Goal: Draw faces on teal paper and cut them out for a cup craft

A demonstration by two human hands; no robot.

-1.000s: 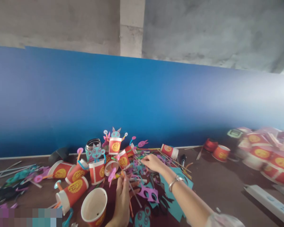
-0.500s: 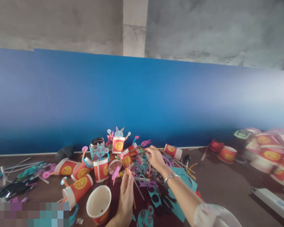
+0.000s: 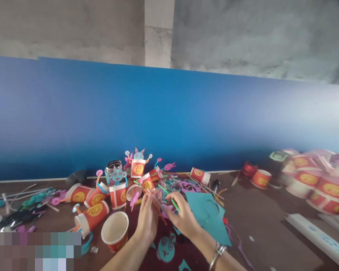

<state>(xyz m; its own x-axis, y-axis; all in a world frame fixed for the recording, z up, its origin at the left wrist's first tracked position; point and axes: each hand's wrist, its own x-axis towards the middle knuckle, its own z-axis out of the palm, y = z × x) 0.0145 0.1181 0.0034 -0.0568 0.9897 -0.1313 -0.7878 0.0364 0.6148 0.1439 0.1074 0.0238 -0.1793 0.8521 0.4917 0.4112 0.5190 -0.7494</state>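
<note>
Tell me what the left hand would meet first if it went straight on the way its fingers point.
Probably the tilted red paper cup in the pile, just beyond the fingertips of the left hand, though depth is hard to judge from this single view.

I see the bare left hand (image 3: 148, 216) holding a thin orange straw (image 3: 162, 218). Just to its right, the bare right hand (image 3: 183, 218) grips a short bright-green straw (image 3: 175, 205). Left of the left hand stands an open, white-rimmed red paper cup (image 3: 115, 230); right of the right hand lies a cut teal paper sheet (image 3: 205, 214). Nearer the camera than both hands rests a round teal paper animal face (image 3: 166, 249).
</note>
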